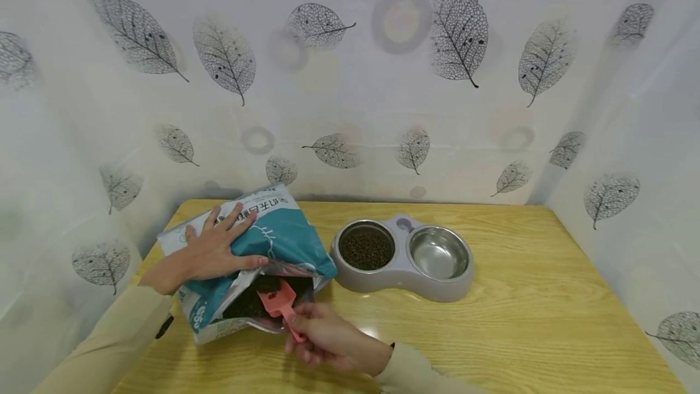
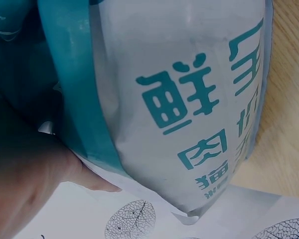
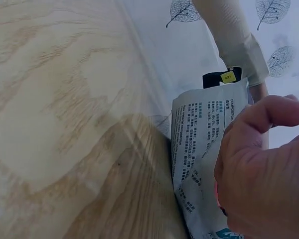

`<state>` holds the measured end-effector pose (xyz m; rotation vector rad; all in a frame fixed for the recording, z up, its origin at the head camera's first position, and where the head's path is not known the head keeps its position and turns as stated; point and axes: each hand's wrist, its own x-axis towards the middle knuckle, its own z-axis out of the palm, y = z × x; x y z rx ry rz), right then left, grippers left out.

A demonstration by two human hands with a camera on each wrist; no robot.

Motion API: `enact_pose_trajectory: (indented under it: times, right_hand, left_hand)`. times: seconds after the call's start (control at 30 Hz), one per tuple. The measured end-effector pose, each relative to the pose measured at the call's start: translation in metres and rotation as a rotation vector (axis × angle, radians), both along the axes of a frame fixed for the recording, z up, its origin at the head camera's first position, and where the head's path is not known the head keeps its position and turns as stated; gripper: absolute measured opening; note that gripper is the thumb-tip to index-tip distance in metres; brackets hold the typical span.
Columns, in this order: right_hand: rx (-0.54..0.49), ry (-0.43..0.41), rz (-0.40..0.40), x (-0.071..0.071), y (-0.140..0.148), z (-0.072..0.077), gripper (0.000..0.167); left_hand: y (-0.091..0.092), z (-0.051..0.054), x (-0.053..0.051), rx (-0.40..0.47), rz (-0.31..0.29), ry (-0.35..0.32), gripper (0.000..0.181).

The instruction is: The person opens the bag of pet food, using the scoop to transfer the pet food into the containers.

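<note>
A white and teal bag lies on its side at the table's left, its mouth facing the front with dark kibble inside; printed panels of the bag fill much of the left wrist view. Spread flat, my left hand rests on top of the bag, fingers straight. My right hand grips the handle of a pink scoop, whose head is in the bag's mouth. In the right wrist view my right hand is beside the bag and mostly hides the scoop.
Right of the bag stands a grey double feeder. Its left bowl holds brown kibble; its right bowl is bare metal. A curtain with leaf prints hangs behind and at both sides of the wooden table.
</note>
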<state>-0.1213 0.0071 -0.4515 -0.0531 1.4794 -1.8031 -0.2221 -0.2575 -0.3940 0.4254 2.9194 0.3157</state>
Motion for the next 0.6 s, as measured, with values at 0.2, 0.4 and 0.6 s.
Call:
enact_pose_trajectory:
  times: [0.2, 0.4, 0.6]
  right_hand:
    - [-0.022, 0.005, 0.021, 0.005, 0.009, -0.004, 0.018]
    - [-0.032, -0.001, 0.048, 0.017, 0.026, -0.006, 0.019]
    - [-0.101, -0.007, 0.078, 0.022, 0.036, -0.005, 0.022]
  left_hand:
    - [0.002, -0.001, 0.0, -0.002, 0.001, 0.001, 0.109]
    - [0.002, 0.001, 0.0, -0.005, 0.0, 0.0, 0.11]
    - [0.002, 0.002, 0.0, -0.001, 0.004, 0.001, 0.11]
